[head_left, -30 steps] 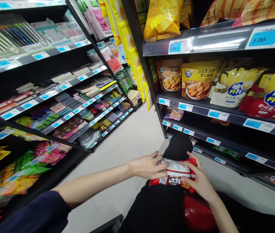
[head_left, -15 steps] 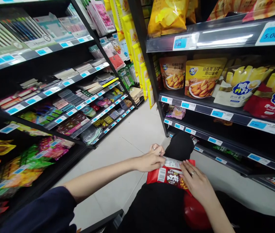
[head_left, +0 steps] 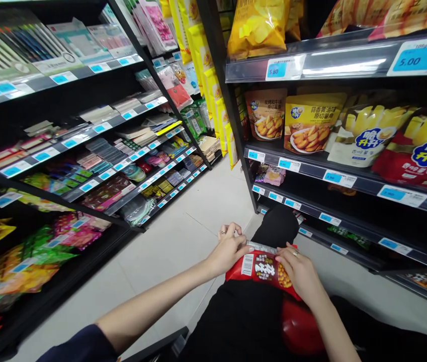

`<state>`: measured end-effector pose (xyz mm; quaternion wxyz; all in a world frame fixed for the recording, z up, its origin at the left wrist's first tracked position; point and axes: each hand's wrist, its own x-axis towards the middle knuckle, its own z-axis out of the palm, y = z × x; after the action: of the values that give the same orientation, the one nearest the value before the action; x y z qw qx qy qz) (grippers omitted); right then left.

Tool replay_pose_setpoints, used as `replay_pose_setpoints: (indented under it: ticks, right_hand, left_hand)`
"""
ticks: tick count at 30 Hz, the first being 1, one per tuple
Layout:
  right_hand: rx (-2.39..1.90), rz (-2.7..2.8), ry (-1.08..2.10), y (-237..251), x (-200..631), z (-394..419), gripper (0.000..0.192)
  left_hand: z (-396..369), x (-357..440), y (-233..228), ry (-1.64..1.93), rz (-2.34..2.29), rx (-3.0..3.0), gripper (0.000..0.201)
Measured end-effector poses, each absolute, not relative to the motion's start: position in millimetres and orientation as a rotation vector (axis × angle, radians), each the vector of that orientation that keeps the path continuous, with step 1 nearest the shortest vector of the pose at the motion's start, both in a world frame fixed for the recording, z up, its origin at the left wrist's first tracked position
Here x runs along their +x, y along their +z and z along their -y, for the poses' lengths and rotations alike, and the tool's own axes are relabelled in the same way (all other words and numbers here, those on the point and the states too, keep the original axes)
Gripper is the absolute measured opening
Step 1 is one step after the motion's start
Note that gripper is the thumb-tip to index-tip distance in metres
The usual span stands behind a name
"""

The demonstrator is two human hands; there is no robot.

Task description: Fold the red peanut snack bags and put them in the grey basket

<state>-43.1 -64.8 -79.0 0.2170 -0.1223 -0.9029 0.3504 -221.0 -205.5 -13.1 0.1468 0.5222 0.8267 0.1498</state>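
Observation:
A red bag of peanut snacks [head_left: 266, 267] lies across my black-clad lap, its barcode at the left and a picture of golden pieces at the right. My left hand [head_left: 231, 250], with a ring on it, has its curled fingers on the bag's upper left corner. On the upper right edge, the fingers of my right hand [head_left: 299, 269] wrap over the bag, partly covering the picture. Between the hands a pale printed strip [head_left: 261, 247] shows along the far edge. A shiny red thing [head_left: 301, 327] lies under my right forearm, partly hidden.
At the right, a shelf rack holds snack pouches [head_left: 310, 123] above price labels. Stationery and packets fill the left rack [head_left: 122, 113]. Yellow bags [head_left: 209, 80] hang at the rack's end. Grey tiled floor [head_left: 175, 236] runs between the racks.
The pale strip on the bag's far edge looks narrower, and more of the front print shows. My right fingers have shifted up towards that edge. The view has moved slightly.

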Motion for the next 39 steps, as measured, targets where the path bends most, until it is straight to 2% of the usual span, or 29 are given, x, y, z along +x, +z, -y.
replay_pose_setpoints:
  ticks: [4,9,12,15,21,24,26,31,33,36,39]
  right_hand:
    - [-0.32,2.566,0.888,-67,-49,68,0.027]
    - [-0.215,2.639,0.699,-59,-44,89,0.024]
    - [-0.338,2.641,0.505,-64,-28,102,0.02]
    - [-0.412,2.686,0.355,-70,-15,113,0.024]
    - [-0.396,2.707,0.326,-81,-20,108,0.032]
    - [-0.418,2.701,0.512,-90,-15,84,0.03]
    - [-0.424,2.689,0.777,-92,-5,67,0.028]
    - [-0.723,2.147,1.884,-90,9,57,0.017]
    - [-0.725,1.898,2.21,-88,5,66,0.035]
    - [-0.705,1.662,2.333,-85,-3,80,0.059]
    - [-0.705,1.615,2.234,-85,-3,85,0.059]
  left_hand:
    - [198,-215,-3,0.378,-2.34,1.697,0.015]
    - [187,-195,0,0.165,-1.97,1.962,0.027]
    - [192,-183,-5,0.098,-2.02,2.003,0.029]
    - [199,-176,-6,0.091,-2.062,2.023,0.03]
    - [200,-175,-6,0.083,-2.084,2.056,0.029]
    - [203,-175,-7,0.071,-2.1,2.068,0.03]
    - [206,-176,-8,0.075,-2.133,2.041,0.031]
    - [207,-179,-9,0.114,-2.131,1.98,0.031]
    - [206,-180,-9,0.118,-2.123,1.968,0.032]
    - [205,-182,-8,0.127,-2.115,1.968,0.033]
    - [205,-182,-8,0.141,-2.115,1.963,0.033]
